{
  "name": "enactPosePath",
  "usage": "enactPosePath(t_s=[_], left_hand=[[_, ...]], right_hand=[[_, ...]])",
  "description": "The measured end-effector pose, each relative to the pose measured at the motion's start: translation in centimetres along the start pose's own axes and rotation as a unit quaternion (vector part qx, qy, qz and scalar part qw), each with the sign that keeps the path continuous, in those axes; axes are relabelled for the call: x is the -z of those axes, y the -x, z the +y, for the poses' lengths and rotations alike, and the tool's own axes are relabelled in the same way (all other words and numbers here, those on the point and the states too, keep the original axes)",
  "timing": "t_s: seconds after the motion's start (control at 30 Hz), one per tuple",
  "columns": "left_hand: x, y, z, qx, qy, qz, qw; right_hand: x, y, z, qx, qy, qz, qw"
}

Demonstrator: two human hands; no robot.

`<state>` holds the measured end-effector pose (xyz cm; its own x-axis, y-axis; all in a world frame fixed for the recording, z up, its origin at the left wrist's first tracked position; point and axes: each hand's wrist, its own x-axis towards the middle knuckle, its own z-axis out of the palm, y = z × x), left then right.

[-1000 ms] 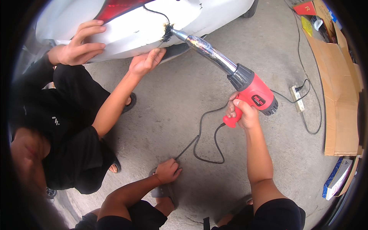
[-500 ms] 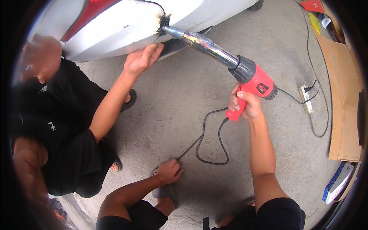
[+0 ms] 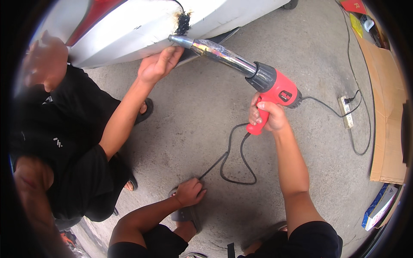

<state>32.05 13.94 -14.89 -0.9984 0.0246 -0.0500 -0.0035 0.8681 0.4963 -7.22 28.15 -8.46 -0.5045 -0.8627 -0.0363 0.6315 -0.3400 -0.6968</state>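
Observation:
My right hand point(image 3: 270, 115) grips the handle of a red heat gun point(image 3: 279, 88) with a long metal barrel. Its nozzle tip point(image 3: 175, 38) lies just below a charred black patch point(image 3: 183, 23) on the white car bumper point(image 3: 129, 32). Low in the middle, my left hand point(image 3: 190, 192) is closed by my foot, on a thin dark rod point(image 3: 213, 166) that reaches up to the black cord point(image 3: 244, 159). A co-worker's hand point(image 3: 159, 64) holds the bumper's lower edge, close to the nozzle.
A co-worker in black clothes point(image 3: 64, 142) crouches at the left. On the concrete floor to the right lies a power strip point(image 3: 345, 112) with a plugged-in cord. Cardboard point(image 3: 387, 112) and a blue-white box point(image 3: 379, 207) stand along the right edge. Red tail light point(image 3: 92, 19) at upper left.
My right hand has moved the heat gun left and slightly down along the bumper, so its nozzle has left the charred patch. My left hand and the co-worker's hand stay nearly still.

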Motion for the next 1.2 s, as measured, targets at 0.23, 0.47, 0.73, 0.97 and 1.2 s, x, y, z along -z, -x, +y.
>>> enactPosePath(t_s=[0.23, 0.47, 0.73, 0.97, 1.2], left_hand=[[-0.2, 0.1, -0.1, 0.006, 0.008, 0.005, 1.0], [-0.1, 0.2, -0.1, 0.014, 0.015, -0.011, 1.0], [-0.2, 0.3, -0.2, 0.014, 0.009, -0.007, 1.0], [-0.2, 0.3, -0.1, 0.014, -0.002, -0.012, 1.0], [-0.4, 0.4, -0.3, 0.005, -0.003, -0.004, 1.0]], right_hand=[[0.3, 0.0, 0.0, 0.028, -0.029, -0.005, 0.999], [-0.3, 0.3, -0.1, 0.022, -0.011, 0.002, 1.0], [-0.4, 0.6, -0.6, 0.012, -0.002, 0.021, 1.0], [0.0, 0.4, -0.8, 0.029, 0.017, 0.033, 0.999], [1.2, -0.5, -1.0, 0.0, 0.0, -0.01, 1.0]])
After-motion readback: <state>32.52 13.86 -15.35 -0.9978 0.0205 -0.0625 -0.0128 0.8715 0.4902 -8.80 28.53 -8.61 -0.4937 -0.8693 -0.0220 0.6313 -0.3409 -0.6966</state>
